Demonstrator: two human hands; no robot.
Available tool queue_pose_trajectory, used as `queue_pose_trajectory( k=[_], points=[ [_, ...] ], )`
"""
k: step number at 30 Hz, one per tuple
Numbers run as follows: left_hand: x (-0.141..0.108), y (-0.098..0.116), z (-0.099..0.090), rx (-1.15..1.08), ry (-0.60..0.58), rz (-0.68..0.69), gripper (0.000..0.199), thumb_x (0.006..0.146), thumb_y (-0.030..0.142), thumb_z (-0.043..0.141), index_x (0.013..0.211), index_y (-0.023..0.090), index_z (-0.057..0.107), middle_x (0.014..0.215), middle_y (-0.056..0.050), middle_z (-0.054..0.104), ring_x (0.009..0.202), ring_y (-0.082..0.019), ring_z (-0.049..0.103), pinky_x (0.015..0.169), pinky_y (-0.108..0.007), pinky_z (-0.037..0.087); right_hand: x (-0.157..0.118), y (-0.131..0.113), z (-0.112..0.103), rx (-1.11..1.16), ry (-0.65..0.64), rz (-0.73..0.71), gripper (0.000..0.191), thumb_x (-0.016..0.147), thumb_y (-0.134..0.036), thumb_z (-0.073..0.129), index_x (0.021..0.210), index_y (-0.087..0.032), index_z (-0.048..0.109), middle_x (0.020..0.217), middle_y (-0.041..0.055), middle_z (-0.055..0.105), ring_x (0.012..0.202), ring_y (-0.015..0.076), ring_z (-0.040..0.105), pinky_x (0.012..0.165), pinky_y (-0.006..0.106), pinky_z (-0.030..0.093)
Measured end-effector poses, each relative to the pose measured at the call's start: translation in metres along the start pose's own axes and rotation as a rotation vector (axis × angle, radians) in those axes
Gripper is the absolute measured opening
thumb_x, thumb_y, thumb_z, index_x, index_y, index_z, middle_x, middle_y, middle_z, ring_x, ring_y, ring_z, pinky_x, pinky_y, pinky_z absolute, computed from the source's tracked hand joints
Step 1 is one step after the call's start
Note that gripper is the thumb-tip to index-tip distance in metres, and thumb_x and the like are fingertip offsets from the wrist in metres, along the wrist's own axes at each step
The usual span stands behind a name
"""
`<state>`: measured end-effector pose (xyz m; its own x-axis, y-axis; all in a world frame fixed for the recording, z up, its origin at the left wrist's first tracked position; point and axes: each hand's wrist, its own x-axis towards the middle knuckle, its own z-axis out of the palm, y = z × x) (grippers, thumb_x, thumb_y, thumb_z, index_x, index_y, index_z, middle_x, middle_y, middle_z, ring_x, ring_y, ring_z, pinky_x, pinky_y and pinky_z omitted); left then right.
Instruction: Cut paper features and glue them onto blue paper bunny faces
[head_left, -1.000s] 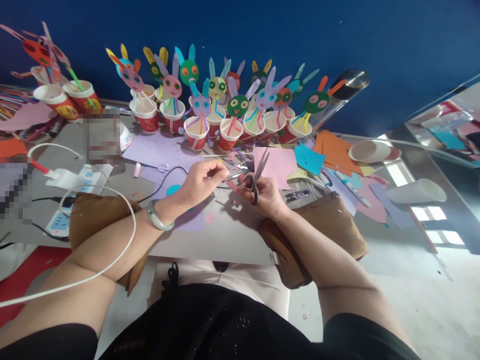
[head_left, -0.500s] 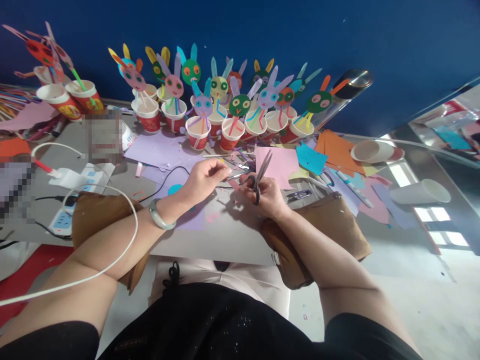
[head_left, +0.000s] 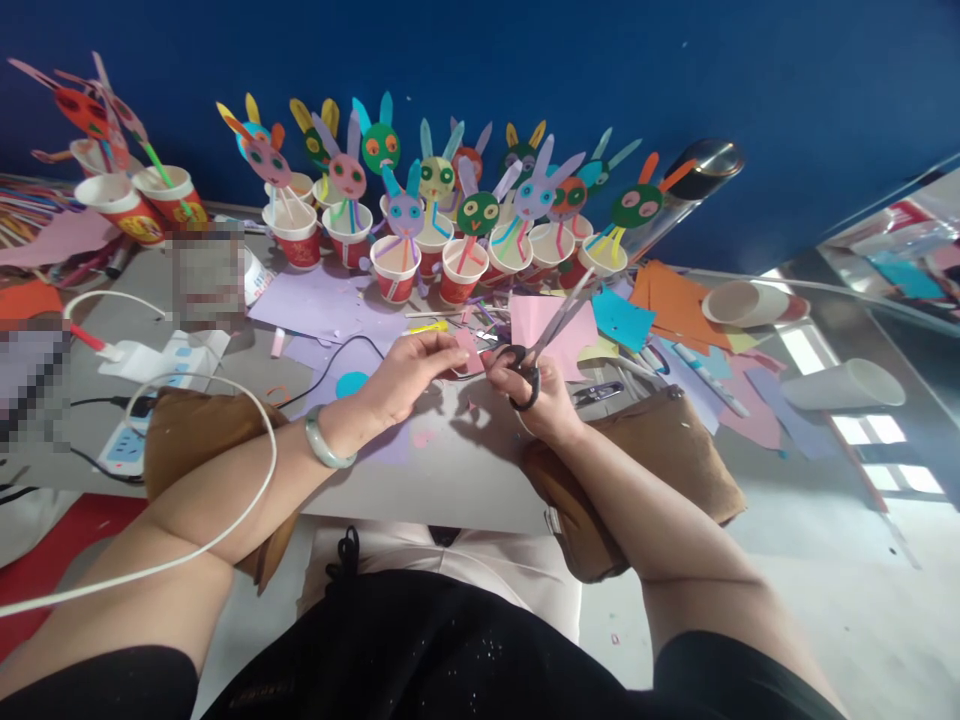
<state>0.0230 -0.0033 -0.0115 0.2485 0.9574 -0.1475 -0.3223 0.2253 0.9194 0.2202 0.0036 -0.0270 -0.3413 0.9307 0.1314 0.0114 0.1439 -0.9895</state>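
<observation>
My right hand (head_left: pixel 544 400) is wrapped round the black handles of a pair of scissors (head_left: pixel 559 320), whose blades point up and away to the right. Thumb and fingers of my left hand (head_left: pixel 416 375) are pinched together at a small piece of pink paper (head_left: pixel 472 346) between the two hands. Exactly where each hand's fingertips meet that paper is partly hidden. A larger pink sheet (head_left: pixel 574 330) lies just behind the scissors. Purple paper (head_left: pixel 315 305) and a turquoise paper circle (head_left: pixel 351 384) lie to the left of my left hand.
Red-and-white paper cups (head_left: pixel 395 270) with paper rabbit figures line the back by the blue wall (head_left: pixel 480 60). A power strip (head_left: pixel 124 445) and white cable (head_left: pixel 271 450) are at left. Brown cloth pads (head_left: pixel 637 465) lie under my forearms. A nail clipper (head_left: pixel 598 392) sits right of the scissors.
The scissors have swung from upright to leaning right. My left hand has moved slightly right, and the small pink paper now shows higher, by its fingertips.
</observation>
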Motion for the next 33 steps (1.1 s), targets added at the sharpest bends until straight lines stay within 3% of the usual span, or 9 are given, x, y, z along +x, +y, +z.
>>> queue_pose_trajectory(
  k=[3,7,10,20,33],
  points=[
    [0.005,0.013,-0.007,-0.099,0.088,0.048,0.024,0.071,0.036,0.083,0.071,0.016,0.068,0.072,-0.001,0.069,0.070,-0.011,0.064,0.069,-0.025,0.051,0.000,-0.002,-0.004,0.080,-0.203,-0.021,0.050,0.082,-0.067,0.073,0.072,-0.020,0.059,0.070,0.0007,0.054,0.067,0.0156,0.048,0.064,0.030,0.039],
    [0.010,0.023,-0.015,-0.179,0.133,0.101,0.024,0.075,0.037,0.079,0.075,0.017,0.065,0.070,-0.001,0.067,0.069,-0.011,0.064,0.066,-0.024,0.051,-0.001,-0.008,-0.006,0.060,-0.595,0.028,0.061,0.084,-0.078,0.062,0.077,-0.017,0.061,0.076,0.0028,0.057,0.070,0.0156,0.050,0.068,0.030,0.039],
    [0.010,0.025,-0.015,-0.225,0.157,0.091,0.020,0.077,0.033,0.076,0.074,0.018,0.063,0.070,-0.001,0.067,0.068,-0.010,0.064,0.066,-0.024,0.050,-0.003,-0.011,-0.005,0.009,-0.771,0.077,0.066,0.087,-0.082,0.055,0.080,-0.016,0.061,0.075,0.0021,0.057,0.070,0.0143,0.049,0.068,0.028,0.039],
    [0.008,0.023,-0.014,-0.207,0.161,0.088,0.015,0.080,0.031,0.071,0.076,0.018,0.064,0.073,-0.001,0.067,0.069,-0.010,0.063,0.067,-0.024,0.051,-0.002,-0.014,-0.002,-0.014,-0.837,0.097,0.068,0.089,-0.082,0.049,0.078,-0.016,0.057,0.078,0.0034,0.060,0.072,0.0139,0.055,0.069,0.026,0.042],
    [0.009,0.022,-0.012,-0.147,0.151,0.112,0.019,0.077,0.035,0.074,0.074,0.019,0.064,0.070,-0.001,0.067,0.067,-0.011,0.061,0.065,-0.025,0.049,-0.003,-0.014,-0.002,-0.022,-0.821,0.099,0.067,0.089,-0.081,0.051,0.077,-0.016,0.057,0.077,0.0033,0.061,0.071,0.0135,0.055,0.067,0.025,0.042]
  ],
)
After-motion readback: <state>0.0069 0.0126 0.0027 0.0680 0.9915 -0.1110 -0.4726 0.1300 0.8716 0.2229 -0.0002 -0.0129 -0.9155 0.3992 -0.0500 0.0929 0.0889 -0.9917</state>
